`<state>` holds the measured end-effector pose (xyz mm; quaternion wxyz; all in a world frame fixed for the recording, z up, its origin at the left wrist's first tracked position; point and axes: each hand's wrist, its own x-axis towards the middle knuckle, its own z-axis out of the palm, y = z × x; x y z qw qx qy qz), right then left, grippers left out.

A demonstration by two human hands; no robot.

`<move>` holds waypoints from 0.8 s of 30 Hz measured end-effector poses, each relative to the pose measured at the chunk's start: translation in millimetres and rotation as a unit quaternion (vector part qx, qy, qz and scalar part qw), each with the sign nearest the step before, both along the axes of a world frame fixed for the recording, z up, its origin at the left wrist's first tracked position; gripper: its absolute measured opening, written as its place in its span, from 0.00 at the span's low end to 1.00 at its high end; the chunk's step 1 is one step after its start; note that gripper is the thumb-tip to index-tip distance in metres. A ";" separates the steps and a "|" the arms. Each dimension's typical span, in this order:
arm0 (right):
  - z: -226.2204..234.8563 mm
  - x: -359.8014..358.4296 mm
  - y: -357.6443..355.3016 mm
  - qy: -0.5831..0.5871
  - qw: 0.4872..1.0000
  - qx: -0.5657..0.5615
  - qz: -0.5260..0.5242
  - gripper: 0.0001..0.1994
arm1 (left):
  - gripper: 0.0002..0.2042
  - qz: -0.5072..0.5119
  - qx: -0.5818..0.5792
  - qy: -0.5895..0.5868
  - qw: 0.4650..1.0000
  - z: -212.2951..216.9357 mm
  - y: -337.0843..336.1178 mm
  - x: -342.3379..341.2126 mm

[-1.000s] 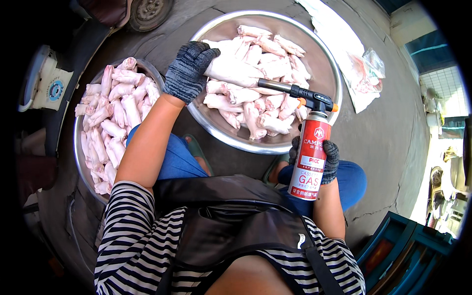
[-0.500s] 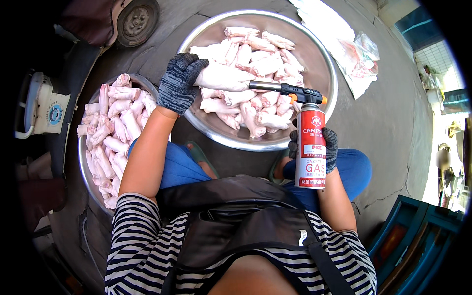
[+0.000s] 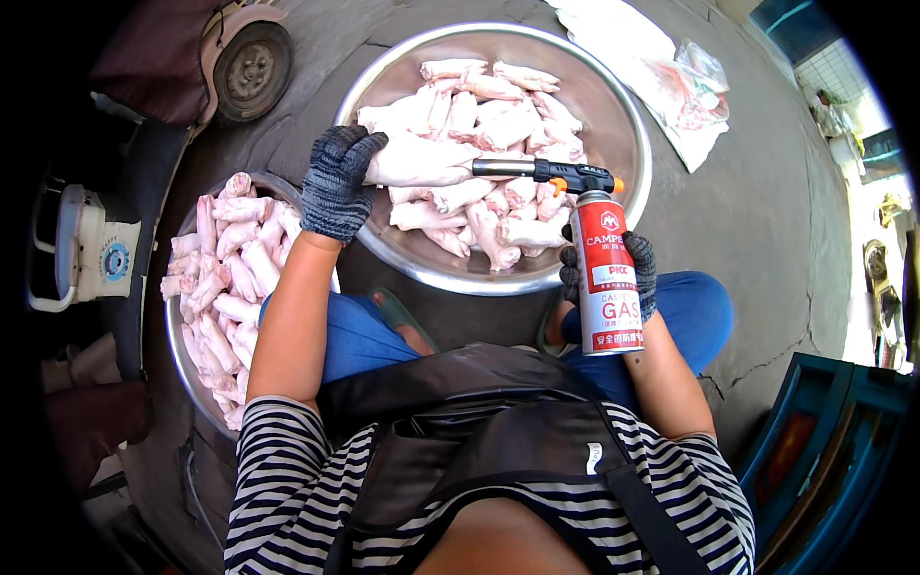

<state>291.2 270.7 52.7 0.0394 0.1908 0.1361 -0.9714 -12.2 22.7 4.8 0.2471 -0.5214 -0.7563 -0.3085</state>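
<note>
My left hand [image 3: 340, 182], in a grey knit glove, is closed round one end of a pale pig trotter [image 3: 417, 161]. The trotter lies level over the near left part of a large steel basin [image 3: 606, 115] heaped with more trotters [image 3: 498, 222]. My gloved right hand [image 3: 641, 274] grips the red and white gas canister [image 3: 609, 311] of a blowtorch. Its black torch head [image 3: 573, 176] points left, and the metal nozzle [image 3: 500, 167] ends right at the trotter's far end; whether they touch I cannot tell. No flame shows.
A second steel basin [image 3: 178, 335] full of trotters stands left of my knee. White sacking [image 3: 623, 34] with a clear plastic bag [image 3: 701, 72] lies beyond on the right. A vehicle wheel [image 3: 253, 72] is at the upper left, a teal wooden piece [image 3: 800, 422] at the lower right.
The view has shifted a little. The trotter in my left hand has moved slightly left and appears a bit turned. The blowtorch has followed it left, its canister leaning more.
</note>
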 end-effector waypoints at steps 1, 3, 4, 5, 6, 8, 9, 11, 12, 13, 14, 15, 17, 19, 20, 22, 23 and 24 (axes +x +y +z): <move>-0.4 -0.4 -0.5 0.003 1.000 -0.003 0.001 0.36 | 0.28 -0.003 0.005 0.003 1.000 -0.7 0.1 -0.5; -1.4 -0.1 -1.1 0.010 1.000 -0.010 0.006 0.36 | 0.27 -0.004 0.007 0.015 1.000 -0.5 -0.2 -0.2; -2.2 0.1 -2.0 0.016 1.000 -0.012 0.004 0.36 | 0.27 -0.004 0.008 0.022 1.000 -0.2 -0.5 0.1; -2.7 0.0 -2.8 0.020 1.000 -0.015 0.002 0.36 | 0.27 -0.004 0.007 0.019 1.000 0.1 -0.6 0.4; -3.1 -0.2 -3.2 0.024 1.000 -0.017 0.001 0.36 | 0.27 -0.004 0.006 0.016 1.000 0.5 -0.8 0.8; -1.8 -0.4 -3.7 0.027 0.999 -0.021 0.004 0.35 | 0.27 -0.005 0.007 0.015 1.000 0.8 -0.7 1.0; -1.6 -0.5 -3.8 0.028 0.999 -0.023 0.005 0.35 | 0.27 -0.006 0.008 0.017 1.000 0.5 -0.4 1.0; -3.3 -0.4 -2.8 0.029 0.999 -0.027 0.005 0.34 | 0.27 -0.008 0.012 0.014 1.000 0.1 0.5 1.3; -4.1 -0.2 -1.9 0.030 0.999 -0.028 0.003 0.34 | 0.27 -0.009 0.014 0.011 1.000 0.1 0.7 1.6; -4.7 -0.3 -0.3 0.018 1.000 -0.017 0.001 0.34 | 0.27 -0.010 0.015 0.008 1.000 0.3 1.0 2.0; -4.9 -0.3 1.4 0.006 1.000 -0.007 -0.004 0.33 | 0.27 -0.010 0.013 0.003 1.000 1.5 2.0 2.1; -4.7 0.2 2.9 -0.006 1.000 0.003 -0.009 0.33 | 0.27 -0.010 0.011 -0.002 1.000 3.1 2.9 2.4; 2.6 -0.8 -2.6 -0.030 0.999 0.035 -0.028 0.33 | 0.27 -0.007 0.008 -0.003 1.000 4.2 3.2 2.9; 5.2 -2.6 -4.9 -0.025 0.999 0.031 -0.028 0.33 | 0.26 -0.004 0.007 -0.002 1.000 2.0 2.8 1.2; 5.1 -3.0 -4.5 -0.023 0.999 0.029 -0.028 0.33 | 0.26 -0.003 0.006 -0.002 1.000 2.1 3.2 1.2; 3.8 -1.7 -2.7 -0.034 0.998 0.042 -0.033 0.32 | 0.25 -0.003 0.003 0.001 1.000 2.6 4.9 1.6; 3.5 -1.5 -2.1 -0.039 0.998 0.045 -0.035 0.32 | 0.25 -0.004 0.001 0.001 1.000 3.3 5.4 1.9; 4.4 -1.0 -2.6 -0.044 0.997 0.048 -0.037 0.32 | 0.24 -0.005 -0.001 0.001 1.000 3.6 5.6 2.0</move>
